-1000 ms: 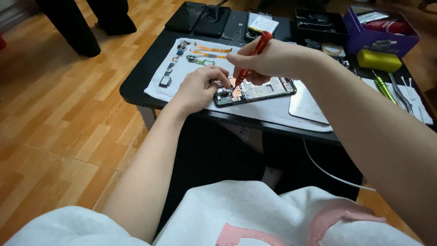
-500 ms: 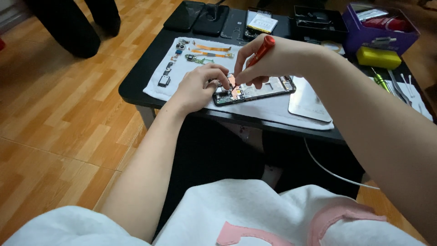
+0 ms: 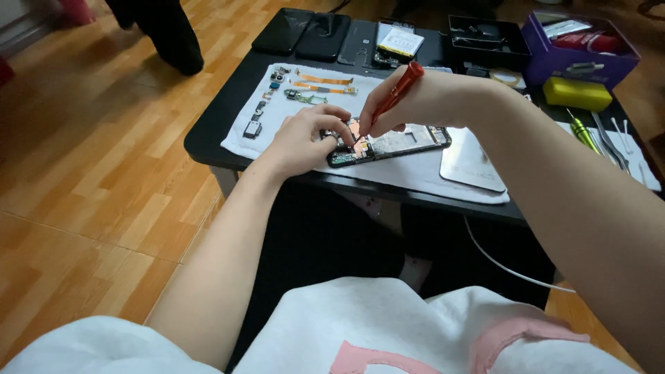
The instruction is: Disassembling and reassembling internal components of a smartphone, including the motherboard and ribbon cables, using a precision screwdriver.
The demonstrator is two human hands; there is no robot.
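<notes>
Right hand (image 3: 415, 100) holds screwdriver (image 3: 395, 97) over phone (image 3: 395, 144).

- Screwdriver (image 3: 395, 93): red-orange handle, dark thin shaft.
- Opened phone (image 3: 388, 144): black frame, copper-coloured patch and grey-silver panel inside.
- Cloth (image 3: 422, 173): plain white, no pattern.
- Desk (image 3: 215, 125): black top.
- Flex cables (image 3: 322, 84): orange strips; small board beside them green.
- Metal plate (image 3: 472, 161): pale silver-grey.
- Box (image 3: 578, 59): purple walls.
- Sponge block (image 3: 576, 93): yellow.
- Second screwdriver (image 3: 583, 133): green handle.
- Floor (image 3: 90, 180): warm orange-brown wooden boards.
- Shirt (image 3: 388, 325): white with a pink shape.
</notes>
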